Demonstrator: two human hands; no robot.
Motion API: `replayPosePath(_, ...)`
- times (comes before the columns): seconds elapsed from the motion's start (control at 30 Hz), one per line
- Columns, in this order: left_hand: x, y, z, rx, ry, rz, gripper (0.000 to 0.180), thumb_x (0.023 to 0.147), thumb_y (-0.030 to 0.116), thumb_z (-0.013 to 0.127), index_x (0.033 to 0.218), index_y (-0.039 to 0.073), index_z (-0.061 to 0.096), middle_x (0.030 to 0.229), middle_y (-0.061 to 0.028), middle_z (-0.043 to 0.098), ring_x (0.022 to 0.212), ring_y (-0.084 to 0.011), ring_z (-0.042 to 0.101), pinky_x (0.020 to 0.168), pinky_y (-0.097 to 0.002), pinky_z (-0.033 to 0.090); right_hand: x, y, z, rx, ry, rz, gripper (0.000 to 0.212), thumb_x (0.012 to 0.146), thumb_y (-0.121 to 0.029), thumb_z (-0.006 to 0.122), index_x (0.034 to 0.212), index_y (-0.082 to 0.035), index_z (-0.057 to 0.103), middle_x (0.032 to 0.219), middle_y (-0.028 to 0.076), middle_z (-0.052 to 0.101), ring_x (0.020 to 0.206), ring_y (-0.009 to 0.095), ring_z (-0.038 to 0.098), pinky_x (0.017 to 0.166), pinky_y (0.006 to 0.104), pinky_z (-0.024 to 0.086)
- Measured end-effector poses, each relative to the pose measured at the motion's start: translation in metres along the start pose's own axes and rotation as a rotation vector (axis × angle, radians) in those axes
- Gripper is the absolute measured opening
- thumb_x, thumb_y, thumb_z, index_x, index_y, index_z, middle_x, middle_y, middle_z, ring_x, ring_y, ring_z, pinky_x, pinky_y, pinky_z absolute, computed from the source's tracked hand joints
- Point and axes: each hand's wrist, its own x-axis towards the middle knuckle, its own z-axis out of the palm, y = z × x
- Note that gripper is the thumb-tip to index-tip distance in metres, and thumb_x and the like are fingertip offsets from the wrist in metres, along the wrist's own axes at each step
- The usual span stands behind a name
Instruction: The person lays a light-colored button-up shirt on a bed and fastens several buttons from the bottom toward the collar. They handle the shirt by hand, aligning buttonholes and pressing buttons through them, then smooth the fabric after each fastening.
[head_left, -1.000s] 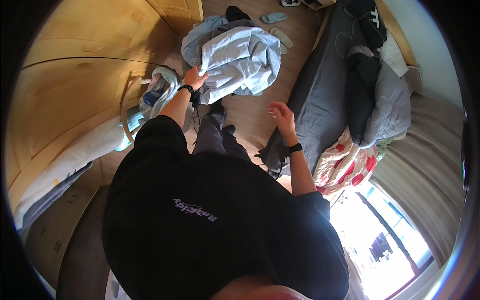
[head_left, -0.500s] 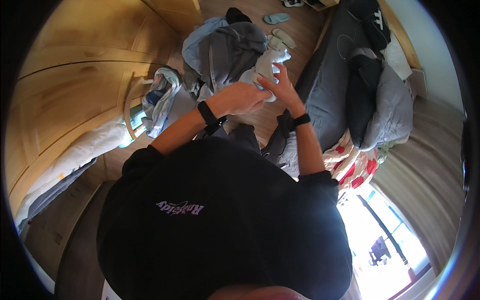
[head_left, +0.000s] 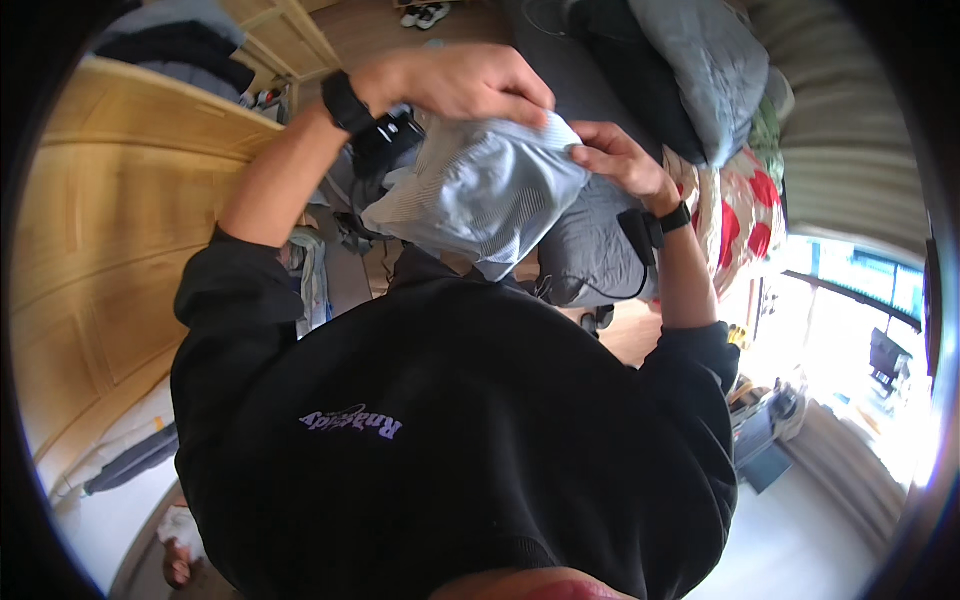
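A pale grey, finely striped garment (head_left: 490, 195) hangs spread out in front of my chest, its lower folds loose above my legs. I cannot tell which kind of garment it is. My left hand (head_left: 465, 85) is closed on its upper edge, with the back of the hand turned up and the fingertips partly hidden. At the upper right corner my right hand (head_left: 622, 165) pinches the cloth between thumb and fingers. Both wrists wear black bands, and a small dark device (head_left: 390, 135) sits at the left one.
A wooden wardrobe (head_left: 120, 220) stands along the left, with dark folded clothes (head_left: 180, 45) at its top. To the right lie a grey-covered bed (head_left: 595, 245), a grey quilt (head_left: 700, 70) and a red-spotted cloth (head_left: 735, 215). Shoes (head_left: 425, 15) rest on the far floor.
Both hands have risen, and the bunched pale cloth now hangs opened out between them. The view has shifted, so the clothes pile on the floor is mostly out of sight.
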Motion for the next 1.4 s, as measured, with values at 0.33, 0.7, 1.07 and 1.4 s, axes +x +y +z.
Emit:
replayPosePath(0.33,0.091,0.023,0.013,0.236,-0.050,0.056,0.028,0.098,0.025,0.070,0.105,-0.002,0.069,0.078,-0.0043,0.064,0.076,-0.0115,0.055,0.075,-0.0310,0.046,-0.152,0.001,-0.001,-0.968,0.594,-0.263,0.029,0.087,-0.022,0.080,0.086,-0.002,0.059,0.072,0.010,0.056,0.064,0.022,0.056,0.060,0.0328,0.043)
replayPosePath(0.7,0.138,0.000,0.001,0.636,0.130,0.207,0.013,0.098,0.016,0.066,0.102,0.004,0.071,0.079,-0.0163,0.066,0.066,-0.0301,0.060,0.066,-0.0364,0.049,-0.258,0.018,-0.048,-0.984,0.883,-0.011,0.037,0.084,-0.038,0.082,0.095,-0.005,0.072,0.075,0.008,0.067,0.068,0.015,0.065,0.064,0.0317,0.048)
replayPosePath(1.07,0.141,-0.055,-0.008,0.398,0.346,0.066,0.018,0.100,0.012,0.063,0.112,-0.001,0.066,0.090,-0.0056,0.067,0.082,-0.0138,0.058,0.079,-0.0302,0.050,-0.292,0.019,-0.059,-0.625,1.038,0.028,0.029,0.100,-0.028,0.069,0.100,0.002,0.071,0.080,-0.005,0.063,0.075,0.005,0.053,0.066,0.0249,0.045)
replayPosePath(1.4,0.138,-0.056,-0.007,0.019,0.009,-0.167,0.021,0.099,0.025,0.069,0.097,0.004,0.071,0.085,0.0043,0.065,0.081,-0.0059,0.055,0.075,-0.0263,0.046,-0.314,0.007,-0.082,-0.690,0.695,0.242,0.023,0.096,-0.022,0.072,0.101,0.000,0.071,0.078,-0.002,0.060,0.077,0.007,0.054,0.071,0.0267,0.044)
